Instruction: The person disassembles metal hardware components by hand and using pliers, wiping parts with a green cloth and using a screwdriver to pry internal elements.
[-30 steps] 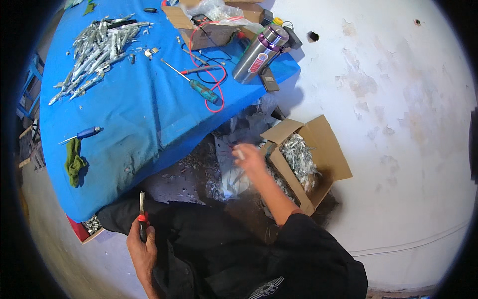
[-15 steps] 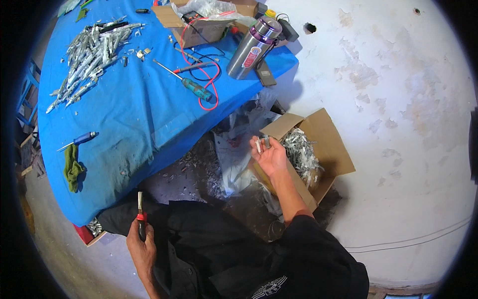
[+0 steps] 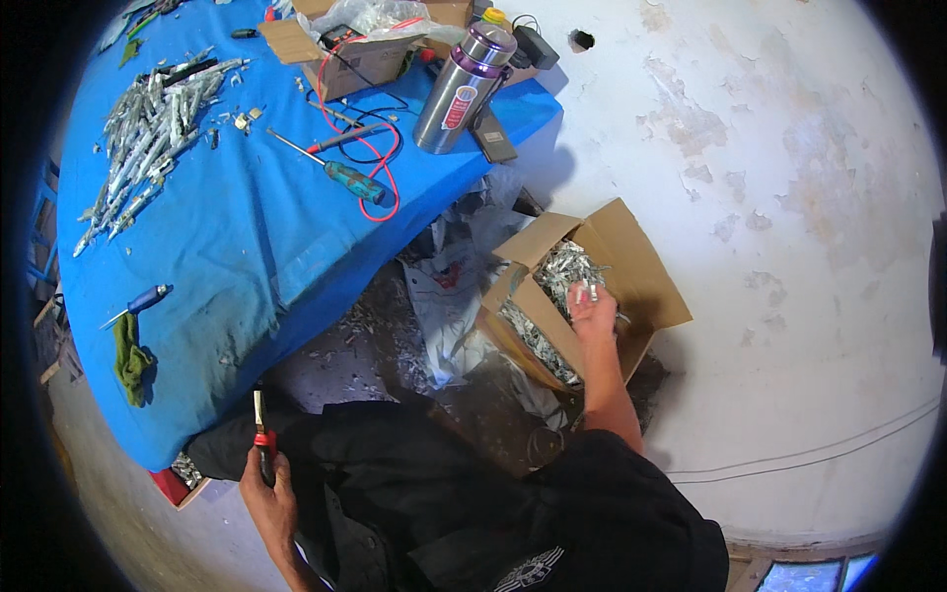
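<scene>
My left hand [image 3: 268,498] is closed around the handle of a red-and-black hand tool [image 3: 264,439], its narrow metal end pointing up; its exact kind is unclear. My right hand [image 3: 594,318] is over the open cardboard box [image 3: 646,261] at the right, palm up, with small pale, silvery pieces [image 3: 586,293] at the fingertips. Beneath and around it, many thin silvery strips [image 3: 564,264] fill part of the box. More strips show in an opening along the box's near left side.
A blue-covered table [image 3: 227,266] carries a pile of silvery sticks [image 3: 148,133], a teal screwdriver [image 3: 353,182], a blue screwdriver [image 3: 148,299], a green cloth [image 3: 128,360], a steel flask [image 3: 464,94] and a filled carton [image 3: 345,74]. Plastic bags [image 3: 439,306] and scraps lie below.
My right hand has moved right, from beside the box's left flap to over its inside. My left hand keeps its hold on the tool. The whole view has shifted slightly.
</scene>
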Available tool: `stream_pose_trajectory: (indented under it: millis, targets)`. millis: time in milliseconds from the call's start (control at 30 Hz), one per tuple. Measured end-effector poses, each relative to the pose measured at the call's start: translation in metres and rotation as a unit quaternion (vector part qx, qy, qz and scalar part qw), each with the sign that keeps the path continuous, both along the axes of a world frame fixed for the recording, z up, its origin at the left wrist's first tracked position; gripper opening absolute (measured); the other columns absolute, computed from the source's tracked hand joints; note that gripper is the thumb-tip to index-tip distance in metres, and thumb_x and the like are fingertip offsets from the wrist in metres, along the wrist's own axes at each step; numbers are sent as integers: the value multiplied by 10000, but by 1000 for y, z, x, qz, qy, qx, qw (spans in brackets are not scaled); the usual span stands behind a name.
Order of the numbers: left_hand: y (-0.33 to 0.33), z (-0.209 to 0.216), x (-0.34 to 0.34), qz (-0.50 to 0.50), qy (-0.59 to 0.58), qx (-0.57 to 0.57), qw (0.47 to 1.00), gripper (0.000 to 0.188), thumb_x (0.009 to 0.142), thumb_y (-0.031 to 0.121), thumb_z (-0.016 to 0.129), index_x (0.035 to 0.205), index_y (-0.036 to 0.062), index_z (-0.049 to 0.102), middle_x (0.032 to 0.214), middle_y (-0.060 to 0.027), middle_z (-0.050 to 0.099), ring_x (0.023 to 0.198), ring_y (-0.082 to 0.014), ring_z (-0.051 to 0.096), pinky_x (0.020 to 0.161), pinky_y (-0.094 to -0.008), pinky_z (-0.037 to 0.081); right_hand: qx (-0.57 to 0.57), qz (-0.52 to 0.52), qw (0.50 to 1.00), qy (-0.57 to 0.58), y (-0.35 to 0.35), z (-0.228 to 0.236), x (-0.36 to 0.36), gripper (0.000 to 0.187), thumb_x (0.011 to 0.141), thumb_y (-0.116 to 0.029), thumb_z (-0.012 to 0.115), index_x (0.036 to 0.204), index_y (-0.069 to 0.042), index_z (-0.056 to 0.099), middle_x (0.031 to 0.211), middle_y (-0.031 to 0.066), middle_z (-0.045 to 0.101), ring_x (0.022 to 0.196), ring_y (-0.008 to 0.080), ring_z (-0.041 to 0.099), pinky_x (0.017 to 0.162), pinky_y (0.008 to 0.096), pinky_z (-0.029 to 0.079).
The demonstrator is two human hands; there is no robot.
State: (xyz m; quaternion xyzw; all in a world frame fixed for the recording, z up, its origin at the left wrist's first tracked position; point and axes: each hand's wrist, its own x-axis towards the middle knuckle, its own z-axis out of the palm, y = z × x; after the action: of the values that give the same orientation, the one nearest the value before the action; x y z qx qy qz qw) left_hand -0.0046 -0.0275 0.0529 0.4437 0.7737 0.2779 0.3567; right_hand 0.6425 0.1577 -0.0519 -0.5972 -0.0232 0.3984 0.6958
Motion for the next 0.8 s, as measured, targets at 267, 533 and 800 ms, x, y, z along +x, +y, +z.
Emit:
stream_pose_trajectory:
  millis: [267,533,800]
  targets:
    - [-11,-29,-1,14,-5,49,999,312,995,138,728,1243,-51,702,925,-195,715,822,-288,667,793,-407,531,-138,-12,922,-361,9,-5,34,306,1036,-313,717,1210,-63,690,1079,80,718,1074,218,691,786,405,579]
    - [0,6,-1,32,-20,-4,999,339,952,138,736,1254,-15,731,970,-232,746,888,-351,740,832,-428,559,16,379,920,-98,46,56,-239,220,1090,-221,683,1246,-65,682,1024,58,732,854,135,683,681,270,525]
    - [-8,-2,1,75,-65,29,995,314,958,132,734,1235,-14,734,919,-209,728,843,-329,731,797,-398,552,98,629,759,138,48,128,-412,366,1091,-136,643,1442,-36,609,1266,110,724,1015,170,702,831,313,566]
